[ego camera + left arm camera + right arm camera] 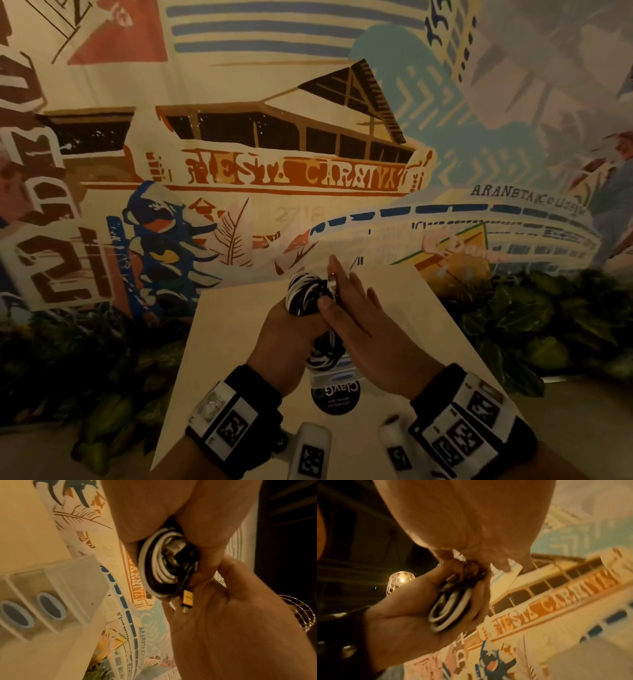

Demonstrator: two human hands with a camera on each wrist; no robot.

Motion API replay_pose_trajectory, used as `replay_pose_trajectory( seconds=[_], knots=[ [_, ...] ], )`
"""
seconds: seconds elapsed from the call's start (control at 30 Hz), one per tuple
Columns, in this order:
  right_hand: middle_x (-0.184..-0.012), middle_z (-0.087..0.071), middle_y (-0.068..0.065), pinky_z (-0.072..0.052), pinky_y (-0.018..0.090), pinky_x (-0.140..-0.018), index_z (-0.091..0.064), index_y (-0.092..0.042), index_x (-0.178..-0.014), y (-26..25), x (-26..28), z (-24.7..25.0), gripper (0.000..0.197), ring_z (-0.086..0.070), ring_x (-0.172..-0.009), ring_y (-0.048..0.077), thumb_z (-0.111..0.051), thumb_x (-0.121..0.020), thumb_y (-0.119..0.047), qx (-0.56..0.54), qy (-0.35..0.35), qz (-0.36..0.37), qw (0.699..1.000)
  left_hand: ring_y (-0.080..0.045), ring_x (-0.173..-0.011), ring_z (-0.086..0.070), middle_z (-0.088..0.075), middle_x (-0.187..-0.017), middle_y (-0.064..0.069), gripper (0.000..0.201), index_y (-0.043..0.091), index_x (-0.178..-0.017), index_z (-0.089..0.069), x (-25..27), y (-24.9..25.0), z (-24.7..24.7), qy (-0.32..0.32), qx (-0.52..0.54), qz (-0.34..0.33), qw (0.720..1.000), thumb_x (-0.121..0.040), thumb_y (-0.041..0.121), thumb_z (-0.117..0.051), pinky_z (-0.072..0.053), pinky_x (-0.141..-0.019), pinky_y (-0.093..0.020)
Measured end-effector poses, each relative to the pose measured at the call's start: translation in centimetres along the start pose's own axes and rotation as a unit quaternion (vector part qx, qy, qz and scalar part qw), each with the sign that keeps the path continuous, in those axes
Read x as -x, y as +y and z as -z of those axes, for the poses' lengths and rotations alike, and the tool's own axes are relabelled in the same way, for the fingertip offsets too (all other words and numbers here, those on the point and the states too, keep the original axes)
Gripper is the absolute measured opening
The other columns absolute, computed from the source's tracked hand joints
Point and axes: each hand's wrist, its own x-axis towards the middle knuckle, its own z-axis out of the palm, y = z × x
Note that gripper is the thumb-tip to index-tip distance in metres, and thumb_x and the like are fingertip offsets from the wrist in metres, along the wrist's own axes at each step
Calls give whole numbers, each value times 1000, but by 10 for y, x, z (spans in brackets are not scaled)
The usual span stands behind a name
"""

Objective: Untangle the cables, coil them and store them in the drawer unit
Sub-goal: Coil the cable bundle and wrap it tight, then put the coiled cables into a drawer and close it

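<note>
Cables (306, 294): black and white coil held above table (239, 342) | left hand (291, 329): fingers curled round coil | right hand (356, 318): fingers straight, thumb pressing coil | drawer unit (56, 595): on table, below hands

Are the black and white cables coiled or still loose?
Coiled: the cables form a tight ring of stacked loops gripped in the left hand; the gold-tipped connector sticks out against the right hand.
</note>
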Motion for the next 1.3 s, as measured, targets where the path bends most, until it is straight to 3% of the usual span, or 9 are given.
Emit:
replay_pose_trajectory(
  seconds=[0.13,0.33,0.43,0.57,0.8,0.93,1.0,1.17,1.3],
  knots=[
    [-155,-17,-44,-24,22,-120,-7,-50,-158,1,2,16,69,-21,-144,-16,-46,-101,-50,-96,10,20,995,-38,-84,-69,-68,-90,-24,28,2,-91,-71,-1,1,8,-4,3,-4,1000,-72,20,-81,-62,-77,-46],
    [-142,-60,-10,-51,31,-106,-36,-41,-153,23,8,-2,68,-58,-130,14,-69,-94,-36,-141,-59,-54,987,-35,-90,-73,-70,-102,-25,29,5,-100,-75,-5,13,16,-5,78,23,997,-73,14,-79,-60,-81,-48],
    [-140,-63,6,-45,56,-110,-43,-30,-151,29,13,-12,58,-60,-129,30,-64,-97,-24,-274,-87,-86,954,-30,-75,-71,-64,-96,-30,27,2,-99,-72,-3,13,15,-15,56,16,998,-76,13,-79,-57,-66,-37],
    [-146,-58,8,-39,61,-113,-39,-23,-153,40,20,-16,58,-56,-133,34,-55,-97,-28,-358,-91,-76,926,-31,-93,-73,-71,-102,-25,33,7,-97,-74,-2,6,18,-29,26,0,999,-67,18,-81,-60,-83,-43],
    [-133,-68,4,-41,76,-96,-48,-37,-147,81,14,-51,60,-48,-115,67,-74,-93,-36,-273,-34,-74,959,-30,-89,-74,-74,-95,-15,21,6,-103,-74,-17,-33,26,-8,-30,68,997,-83,11,-79,-58,-71,-37],
    [-121,-71,-14,-56,38,-98,-52,-41,-142,112,23,-49,68,-69,-111,12,-78,-80,-52,-181,6,-134,974,-20,-92,-71,-74,-93,-2,22,17,-103,-72,-34,-53,38,-7,-229,1,974,-83,19,-82,-58,-83,-37],
    [-109,-75,-10,-57,28,-87,-63,-34,-130,136,29,-51,56,-72,-98,7,-73,-80,-54,-178,58,-170,968,-13,-79,-68,-70,-81,4,20,20,-98,-67,-51,-57,46,-1,-340,-66,938,-83,25,-80,-56,-75,-29],
    [-109,-74,12,-60,43,-89,-68,-9,-116,219,32,-75,28,-74,-97,32,-57,-103,-31,-394,171,-403,808,-24,-74,-65,-68,-83,4,37,22,-115,-63,-101,-66,48,52,-565,-203,798,-81,25,-77,-47,-64,-29],
    [-111,-68,19,-56,44,-87,-64,3,-116,255,12,-91,26,-67,-97,37,-55,-102,-17,-555,226,-424,679,-32,-78,-65,-64,-85,0,38,19,-121,-59,-132,-85,42,6,-616,-138,776,-86,27,-72,-39,-63,-30]
  ],
)
